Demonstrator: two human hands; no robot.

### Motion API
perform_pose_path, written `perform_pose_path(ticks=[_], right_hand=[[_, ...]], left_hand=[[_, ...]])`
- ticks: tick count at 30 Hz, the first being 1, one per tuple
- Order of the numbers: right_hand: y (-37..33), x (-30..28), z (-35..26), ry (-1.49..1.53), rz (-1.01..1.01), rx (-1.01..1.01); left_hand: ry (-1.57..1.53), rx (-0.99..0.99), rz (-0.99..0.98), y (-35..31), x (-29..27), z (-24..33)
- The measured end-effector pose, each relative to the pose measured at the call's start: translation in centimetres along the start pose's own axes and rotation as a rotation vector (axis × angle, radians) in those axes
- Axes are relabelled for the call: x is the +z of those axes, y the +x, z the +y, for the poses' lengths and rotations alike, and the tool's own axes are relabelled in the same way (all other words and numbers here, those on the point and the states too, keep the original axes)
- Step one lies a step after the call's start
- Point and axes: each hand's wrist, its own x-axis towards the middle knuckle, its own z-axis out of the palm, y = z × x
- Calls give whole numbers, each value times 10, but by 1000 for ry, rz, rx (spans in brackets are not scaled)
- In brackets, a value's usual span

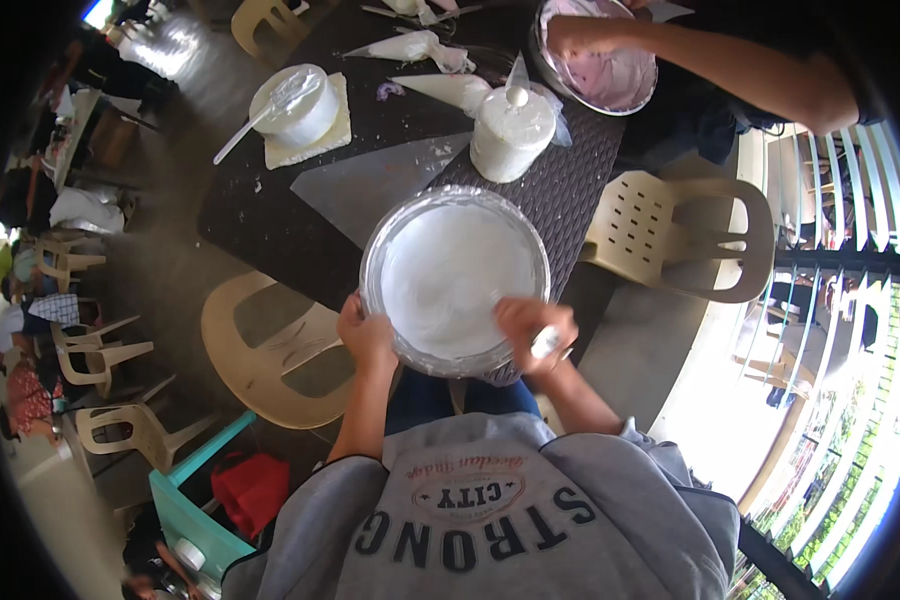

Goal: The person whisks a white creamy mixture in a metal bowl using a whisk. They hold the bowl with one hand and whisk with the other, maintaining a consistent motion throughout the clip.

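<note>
dark woven table point(280, 215), beige plastic chairs around | left hand point(366, 335) grips metal bowl point(454, 280) rim, centre frame | right hand point(535, 330) closed on metal utensil handle point(547, 343) in white cream

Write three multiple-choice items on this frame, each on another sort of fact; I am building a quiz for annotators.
1. Where is the left hand?
A. on the rim of the big round metal bowl of white cream
B. on a chair
C. in the lap

2. What colour is the cream in the other person's far metal bowl?
A. green
B. pale pink
C. yellow

3. What is the right hand doing?
A. hanging free
B. resting flat on the table
C. gripping a shiny metal handle

A: fingers wrap the near-left rim.
B: pinkish mix shows.
C: fist closed round it.
</note>
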Motion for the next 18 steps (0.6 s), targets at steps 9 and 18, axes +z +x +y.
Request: perform_pose_path(ticks=[9, 18], right_hand=[[19, -20, -9, -2, 178, 55], [-11, 19, -22, -211, -180, -248]], left_hand=[[4, 3, 59, -1, 0, -3], [36, 47, -3, 8, -9, -8]])
